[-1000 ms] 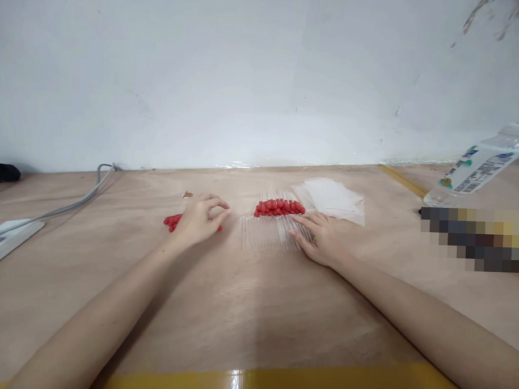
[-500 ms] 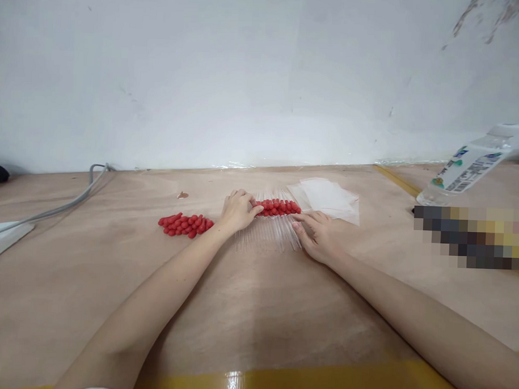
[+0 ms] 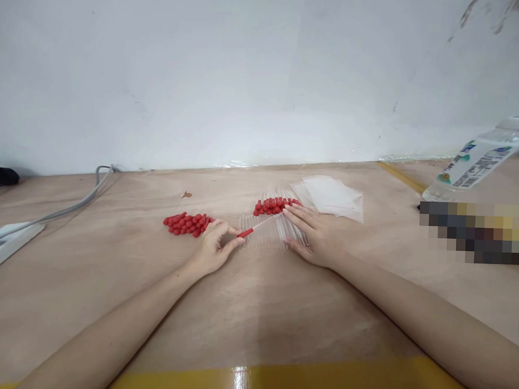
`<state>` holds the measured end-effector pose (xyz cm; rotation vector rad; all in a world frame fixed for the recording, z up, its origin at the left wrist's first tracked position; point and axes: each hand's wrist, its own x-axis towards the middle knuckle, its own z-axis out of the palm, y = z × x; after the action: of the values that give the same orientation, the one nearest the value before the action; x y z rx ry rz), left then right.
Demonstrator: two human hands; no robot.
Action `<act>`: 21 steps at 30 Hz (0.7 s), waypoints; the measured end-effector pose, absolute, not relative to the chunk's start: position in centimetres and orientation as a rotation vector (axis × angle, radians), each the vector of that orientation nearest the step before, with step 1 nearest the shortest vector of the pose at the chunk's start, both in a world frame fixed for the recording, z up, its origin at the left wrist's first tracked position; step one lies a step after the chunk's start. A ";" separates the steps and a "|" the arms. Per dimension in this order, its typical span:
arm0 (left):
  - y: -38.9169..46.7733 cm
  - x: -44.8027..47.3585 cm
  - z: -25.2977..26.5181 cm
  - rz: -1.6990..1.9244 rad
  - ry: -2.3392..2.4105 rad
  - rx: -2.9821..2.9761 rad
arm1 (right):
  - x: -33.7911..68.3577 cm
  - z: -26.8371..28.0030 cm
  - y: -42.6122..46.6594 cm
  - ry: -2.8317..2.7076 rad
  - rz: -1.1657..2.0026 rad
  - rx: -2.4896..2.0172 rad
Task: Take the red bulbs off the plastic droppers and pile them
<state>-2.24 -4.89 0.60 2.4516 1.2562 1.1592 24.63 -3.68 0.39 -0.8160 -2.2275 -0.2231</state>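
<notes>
My left hand [image 3: 215, 247] pinches a red rubber bulb [image 3: 245, 233] between thumb and fingers. From that bulb a thin clear dropper tube [image 3: 267, 221] slants up and right towards my right hand [image 3: 315, 235]. The right hand lies with its fingers stretched and its thumb apart, over the right end of a row of clear tubes [image 3: 269, 234]. Across these tubes sits a cluster of red bulbs [image 3: 270, 206], its right end by my right fingertips. Just beyond my left knuckles lies a second heap of red bulbs [image 3: 186, 223].
Thin white sheets [image 3: 331, 194] lie behind my right hand. A clear labelled bottle [image 3: 477, 159] leans at the right, above a pixelated patch. At the left are a grey cable [image 3: 76, 203] and a white block [image 3: 17, 243]. Yellow tape [image 3: 299, 377] runs along the near edge.
My left hand has left the bulb cluster and moved left and nearer, and now holds a red bulb with a tube. My right fingers have reached onto the right end of the cluster.
</notes>
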 end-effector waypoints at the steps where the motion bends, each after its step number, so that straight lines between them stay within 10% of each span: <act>1: -4.9 -2.1 0.5 1.132 1.206 2.473 | 24.5 0.4 -3.8 -2.272 -0.244 -0.783; 21: -5.3 1.3 -0.3 1.042 0.983 2.820 | 22.9 -1.3 -3.7 -2.320 -0.166 -0.543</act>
<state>1.30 -5.30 -0.31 2.8201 0.9828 1.0421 22.86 -3.74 -1.27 -0.5428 -2.3201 -0.1659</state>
